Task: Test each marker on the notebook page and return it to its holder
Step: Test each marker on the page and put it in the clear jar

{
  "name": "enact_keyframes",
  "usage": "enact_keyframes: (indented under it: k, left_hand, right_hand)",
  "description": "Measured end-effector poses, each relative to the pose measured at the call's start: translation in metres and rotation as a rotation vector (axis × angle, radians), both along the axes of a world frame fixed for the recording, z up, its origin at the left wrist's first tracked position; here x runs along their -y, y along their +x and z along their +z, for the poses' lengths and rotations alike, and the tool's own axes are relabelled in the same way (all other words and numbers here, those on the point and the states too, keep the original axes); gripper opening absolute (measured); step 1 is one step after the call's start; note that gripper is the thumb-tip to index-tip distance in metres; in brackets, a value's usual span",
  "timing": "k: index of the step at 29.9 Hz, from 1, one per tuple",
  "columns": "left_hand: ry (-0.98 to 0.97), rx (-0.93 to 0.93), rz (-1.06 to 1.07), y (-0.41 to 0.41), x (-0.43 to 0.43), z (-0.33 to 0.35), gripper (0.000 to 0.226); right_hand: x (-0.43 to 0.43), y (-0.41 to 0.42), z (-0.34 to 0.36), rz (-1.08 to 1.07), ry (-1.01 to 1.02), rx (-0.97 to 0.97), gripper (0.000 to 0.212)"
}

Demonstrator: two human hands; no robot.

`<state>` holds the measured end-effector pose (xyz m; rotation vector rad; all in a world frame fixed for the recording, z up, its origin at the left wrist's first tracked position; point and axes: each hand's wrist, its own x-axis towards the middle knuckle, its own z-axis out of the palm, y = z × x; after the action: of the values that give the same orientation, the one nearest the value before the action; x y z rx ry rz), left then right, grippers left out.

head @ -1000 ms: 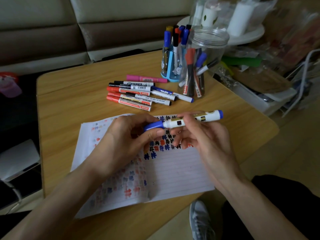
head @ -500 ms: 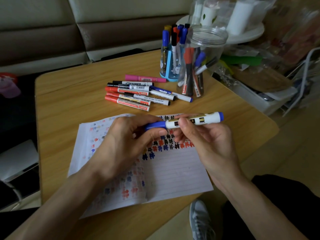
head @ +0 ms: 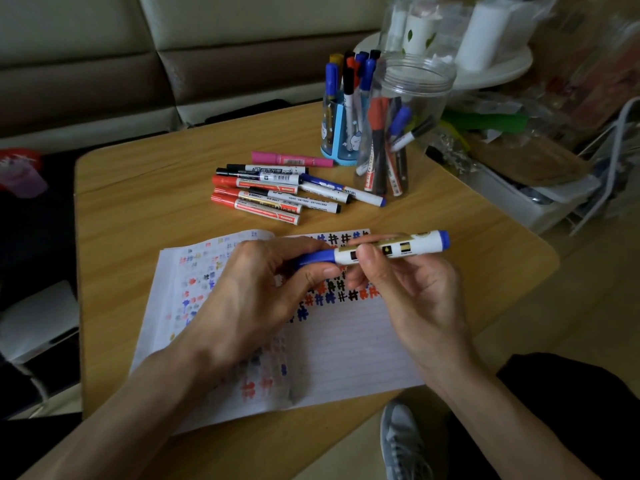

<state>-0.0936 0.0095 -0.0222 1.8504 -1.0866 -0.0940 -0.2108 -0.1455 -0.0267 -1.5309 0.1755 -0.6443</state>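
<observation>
A white marker with a blue cap and blue end point(head: 398, 248) lies level above the open notebook point(head: 346, 344). My left hand point(head: 252, 299) grips its blue cap between thumb and fingers. My right hand point(head: 412, 289) pinches the white barrel. The page carries rows of blue, red and black hash marks. Behind it, several loose markers point(head: 277, 192) lie in a pile. A clear jar point(head: 401, 129) and a blue holder point(head: 341, 133) stand at the back, each with markers upright inside.
The wooden table point(head: 138, 209) ends close on the right and front. A white round tray with bottles point(head: 491, 71) and a cluttered white bin point(head: 526, 188) sit to the right. A sofa runs behind. My shoe point(head: 401, 441) shows below the table edge.
Both hands and the marker have stayed over the page, with only a slight shift. The cap remains on the marker.
</observation>
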Motion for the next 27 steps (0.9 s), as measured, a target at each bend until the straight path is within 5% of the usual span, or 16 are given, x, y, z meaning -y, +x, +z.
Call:
enact_keyframes:
  k: [6,10,14,19,27]
  left_hand:
    - [0.089,-0.086,-0.032,0.0,-0.002,0.005,0.027]
    - [-0.063,-0.258,-0.026,0.002,0.005,0.013,0.024]
    - [-0.225,-0.458,0.041,0.005,0.011,0.023,0.031]
    - [-0.304,-0.473,0.12,0.017,0.039,0.057,0.036]
    - [-0.533,-0.219,0.177,0.044,0.117,0.132,0.029]
  right_hand:
    - [0.01,0.001,-0.004,0.044,0.028,-0.058,0.018]
    - [0.027,0.002,0.003,0.06,0.15,-0.195,0.058]
    - [0.042,0.005,0.013,0.029,0.276,-0.148,0.036]
    - [0.06,0.019,0.019,-0.077,0.125,-0.057,0.029]
    - [0.089,0.03,0.028,-0.17,0.09,-0.055,0.02]
